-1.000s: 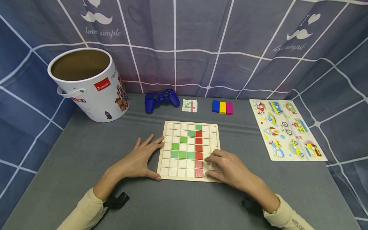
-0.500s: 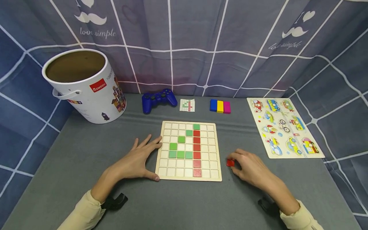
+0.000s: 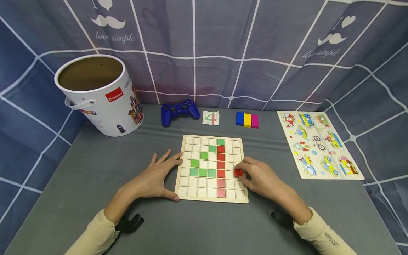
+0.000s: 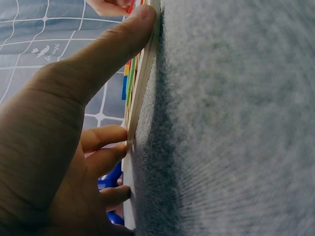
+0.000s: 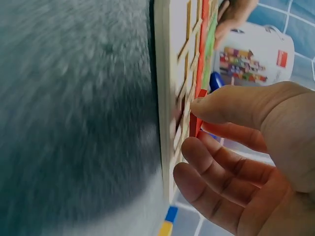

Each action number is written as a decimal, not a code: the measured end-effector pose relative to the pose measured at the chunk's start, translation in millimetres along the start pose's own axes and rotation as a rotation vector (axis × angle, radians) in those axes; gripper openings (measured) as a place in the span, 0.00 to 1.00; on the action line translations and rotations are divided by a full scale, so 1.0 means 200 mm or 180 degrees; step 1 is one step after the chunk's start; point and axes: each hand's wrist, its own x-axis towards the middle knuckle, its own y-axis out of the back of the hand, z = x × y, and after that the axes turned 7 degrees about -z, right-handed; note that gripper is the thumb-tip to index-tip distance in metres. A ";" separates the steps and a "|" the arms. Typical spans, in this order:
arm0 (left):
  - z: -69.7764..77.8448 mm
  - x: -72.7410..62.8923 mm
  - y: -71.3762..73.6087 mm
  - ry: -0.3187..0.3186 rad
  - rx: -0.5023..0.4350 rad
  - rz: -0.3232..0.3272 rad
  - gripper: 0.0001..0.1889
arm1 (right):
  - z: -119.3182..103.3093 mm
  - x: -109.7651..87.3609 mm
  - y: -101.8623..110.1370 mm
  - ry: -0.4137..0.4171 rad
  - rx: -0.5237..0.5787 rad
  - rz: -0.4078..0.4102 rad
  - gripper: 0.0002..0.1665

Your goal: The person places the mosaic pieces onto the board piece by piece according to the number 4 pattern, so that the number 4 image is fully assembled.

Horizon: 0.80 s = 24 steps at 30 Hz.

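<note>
A wooden grid board (image 3: 191,191) lies flat on the grey table, with a column of red square tiles (image 3: 221,165) and several green tiles (image 3: 202,172) in its cells. My left hand (image 3: 152,177) rests at the board's left edge, fingers spread, its thumb touching the lower left corner. Over the right side of the board, my right hand (image 3: 262,178) pinches a red tile (image 3: 238,173) between thumb and fingers. The right wrist view shows that red tile (image 5: 196,123) tilted, just above the cells. In the left wrist view, the left thumb (image 4: 140,22) presses along the board's edge.
Behind the board lie a blue game controller (image 3: 180,111), a small pattern card (image 3: 210,118) and blue, yellow and pink blocks (image 3: 247,120). A white bucket (image 3: 105,109) stands at back left. A picture puzzle board (image 3: 313,152) lies on the right.
My right hand went from the board to the table on its right, where it held a red tile, then came back left over the board with it. The left hand stayed put.
</note>
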 end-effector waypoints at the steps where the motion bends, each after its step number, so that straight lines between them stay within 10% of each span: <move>1: 0.00 0.00 0.00 0.0001 0.0005 -0.0005 0.64 | 0.00 0.01 -0.01 0.0039 0.0022 -0.0021 0.15; 24: 0.02 -0.01 -0.01 -0.0005 0.0026 -0.0009 0.63 | -0.04 0.08 -0.04 0.0195 0.0223 -0.0112 0.14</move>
